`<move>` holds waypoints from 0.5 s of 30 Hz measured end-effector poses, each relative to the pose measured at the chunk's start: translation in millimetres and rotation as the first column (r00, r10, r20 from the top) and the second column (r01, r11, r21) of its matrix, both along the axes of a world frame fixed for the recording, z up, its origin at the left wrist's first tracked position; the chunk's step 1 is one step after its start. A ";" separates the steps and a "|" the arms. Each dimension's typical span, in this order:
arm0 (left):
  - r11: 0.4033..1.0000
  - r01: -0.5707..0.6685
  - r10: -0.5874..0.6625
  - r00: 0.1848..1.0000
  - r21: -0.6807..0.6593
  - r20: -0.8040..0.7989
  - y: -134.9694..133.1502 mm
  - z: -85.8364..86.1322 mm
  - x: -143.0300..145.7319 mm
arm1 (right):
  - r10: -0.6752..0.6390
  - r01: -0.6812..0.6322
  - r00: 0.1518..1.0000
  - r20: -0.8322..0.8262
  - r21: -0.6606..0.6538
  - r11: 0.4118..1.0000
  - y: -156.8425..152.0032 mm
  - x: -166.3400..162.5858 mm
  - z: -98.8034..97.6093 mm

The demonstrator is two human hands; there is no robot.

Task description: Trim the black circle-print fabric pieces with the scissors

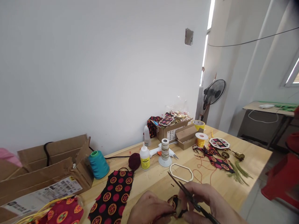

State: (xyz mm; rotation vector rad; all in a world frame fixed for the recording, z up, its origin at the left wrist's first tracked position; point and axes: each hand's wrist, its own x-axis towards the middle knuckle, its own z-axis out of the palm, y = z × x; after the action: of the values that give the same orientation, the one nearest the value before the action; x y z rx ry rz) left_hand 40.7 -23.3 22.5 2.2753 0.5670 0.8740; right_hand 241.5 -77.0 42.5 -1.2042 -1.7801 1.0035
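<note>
At the table's front edge, my left hand (150, 207) is closed on a small piece of dark patterned fabric (173, 202), partly hidden under the fingers. Close beside it, my right hand (210, 199) holds dark metal scissors (187, 190), blades pointing up and left. The fingertips of that hand are also at the fabric piece; whether they grip it I cannot tell. Just beyond the blades lies a cream frame with a scalloped outline (181, 173). A long strip of black fabric with red and orange medallions (114, 196) lies left of my hands.
Behind stand a glue bottle (145, 158), a spool on a white stand (165, 154) and a glue gun (155, 151). Cardboard boxes (80, 174) and a teal thread cone (98, 165) are at left. A finished-looking ornament with bells (219, 143) and orange cord (198, 172) lie right.
</note>
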 end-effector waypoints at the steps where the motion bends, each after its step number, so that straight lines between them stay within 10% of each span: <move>1: 1.000 0.023 -0.022 1.000 0.019 -0.021 1.7 1.1 0.7 | 0.002 -0.002 1.000 -0.015 0.003 1.000 1.5 -3.1 -1.6; 9: 0.995 -0.015 -0.006 0.974 -0.094 -0.226 3.2 -2.3 6.1 | -0.132 0.048 0.949 0.288 0.281 0.958 3.4 -18.5 2.5; 15: 0.988 -0.032 0.019 0.996 -0.153 -0.086 0.7 -1.6 7.2 | -0.111 0.100 0.993 0.042 0.204 0.974 6.2 -24.5 -2.7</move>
State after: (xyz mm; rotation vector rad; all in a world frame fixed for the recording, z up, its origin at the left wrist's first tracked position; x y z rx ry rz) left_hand 47.9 -22.7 20.9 2.1760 0.6787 0.7224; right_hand 217.0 -70.8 39.8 -1.1929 -1.7908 0.7167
